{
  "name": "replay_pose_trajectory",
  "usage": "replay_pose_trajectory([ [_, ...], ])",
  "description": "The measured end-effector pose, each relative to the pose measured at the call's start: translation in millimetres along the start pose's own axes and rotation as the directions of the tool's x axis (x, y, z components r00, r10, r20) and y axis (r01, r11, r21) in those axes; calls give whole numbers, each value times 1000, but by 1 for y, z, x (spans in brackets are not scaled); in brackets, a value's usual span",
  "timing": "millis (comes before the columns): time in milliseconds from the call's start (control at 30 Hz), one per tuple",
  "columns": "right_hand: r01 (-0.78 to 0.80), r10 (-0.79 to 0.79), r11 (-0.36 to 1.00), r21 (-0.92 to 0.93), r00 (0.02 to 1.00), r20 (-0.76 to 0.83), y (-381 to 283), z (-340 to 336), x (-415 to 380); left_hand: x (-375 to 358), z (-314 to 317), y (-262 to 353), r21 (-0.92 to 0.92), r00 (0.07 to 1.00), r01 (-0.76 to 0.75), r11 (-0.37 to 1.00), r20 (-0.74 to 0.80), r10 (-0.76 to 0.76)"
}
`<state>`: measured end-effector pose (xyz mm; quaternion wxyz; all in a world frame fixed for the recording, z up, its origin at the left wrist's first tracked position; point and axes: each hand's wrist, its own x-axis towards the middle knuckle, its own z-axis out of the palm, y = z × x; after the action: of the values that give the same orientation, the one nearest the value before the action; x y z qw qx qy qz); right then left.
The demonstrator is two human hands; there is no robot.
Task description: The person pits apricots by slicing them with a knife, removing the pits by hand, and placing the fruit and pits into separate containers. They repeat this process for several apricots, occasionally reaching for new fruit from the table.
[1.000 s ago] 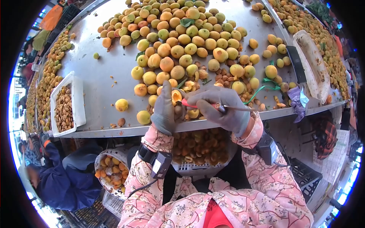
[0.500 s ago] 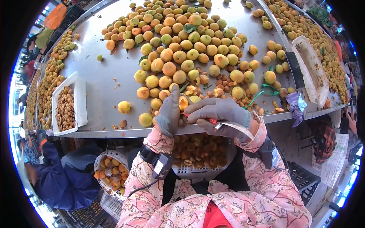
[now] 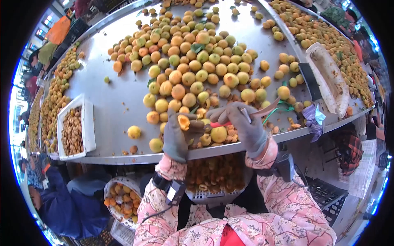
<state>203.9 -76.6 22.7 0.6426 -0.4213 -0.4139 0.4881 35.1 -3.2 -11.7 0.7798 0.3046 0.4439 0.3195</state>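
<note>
My left hand (image 3: 175, 137), in a grey glove, is closed around a cut apricot half (image 3: 183, 122), its hollow orange inside turned up. To its right, my gloved right hand (image 3: 246, 128) grips a red-handled knife (image 3: 219, 124); what looks like its blade sticks out past the knuckles toward the upper right. Between the hands, a whole apricot (image 3: 218, 134) lies at the table edge among cut pieces. A large pile of apricots (image 3: 188, 65) spreads beyond both hands. Loose pits and torn flesh lie just past my fingers, partly hidden by them.
A white tray of pits (image 3: 88, 123) stands at the left. At the right are a pale, stained trough (image 3: 328, 82), a purple cloth (image 3: 314, 119) and green string (image 3: 283, 107). Below the metal table edge (image 3: 119, 159) sits a crate of apricot pieces (image 3: 215, 174). A person (image 3: 69, 201) sits at the left.
My right hand has moved right, away from my left hand, and turned so the blade points up and right. My left hand keeps the apricot half. The view has shifted slightly.
</note>
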Motion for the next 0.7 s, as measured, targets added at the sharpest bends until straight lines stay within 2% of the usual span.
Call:
replay_pose_trajectory([
  [67, -14, 9, 997, -71, 997, -70, 0, 3, 0, -1, -3, -6, 176, 955, -293, 940, 14, 296],
  [100, -2, -3, 998, -70, 998, -69, 2, 2, 1, -7, -4, -5, 222, 915, -404, 887, 87, 395],
  [133, 55, -70, 990, -126, 990, -121, 5, 1, 1, -9, -3, -6, 225, 911, -412, 883, 91, 402],
  [200, 109, -141, 977, -184, 975, -170, 7, -2, 3, -12, 1, -9, 314, 784, -620, 719, 244, 570],
  [267, 57, -131, 966, -253, 950, -284, 8, -4, 3, -26, 5, -11, 336, 806, -591, 733, 276, 524],
  [333, 45, -111, 973, -224, 950, -291, 10, -7, 4, -38, 14, -12, 423, 683, -726, 541, 535, 498],
  [367, 74, -147, 965, -253, 947, -286, 13, -8, 6, -44, 18, -9, 422, 680, -729, 538, 532, 504],
  [400, 102, -183, 954, -282, 943, -280, 14, -9, 7, -50, 22, -5, 467, 665, -723, 509, 671, 328],
  [433, 67, -143, 960, -272, 952, -269, 12, -10, 6, -53, 25, -5, 506, 625, -722, 472, 770, 130],
  [467, 69, -144, 959, -274, 954, -264, 12, -9, 6, -55, 26, -10, 505, 625, -723, 471, 769, 136],
  [533, 48, -129, 957, -285, 953, -275, 14, -9, 7, -56, 27, -22, 485, 488, -802, 350, 869, -85],
  [567, 44, -126, 957, -285, 953, -274, 16, -10, 7, -58, 27, -21, 469, 457, -833, 293, 882, -110],
  [600, 59, -144, 954, -293, 949, -279, 18, -11, 8, -57, 24, -21, 471, 460, -831, 297, 881, -111],
  [667, 56, -146, 954, -295, 945, -293, 24, -15, 10, -54, 14, -23, 416, 393, -862, 291, 909, -135],
  [700, 112, -199, 942, -316, 946, -257, 28, -20, 13, -49, 9, -22, 451, 420, -784, 427, 892, -171],
])
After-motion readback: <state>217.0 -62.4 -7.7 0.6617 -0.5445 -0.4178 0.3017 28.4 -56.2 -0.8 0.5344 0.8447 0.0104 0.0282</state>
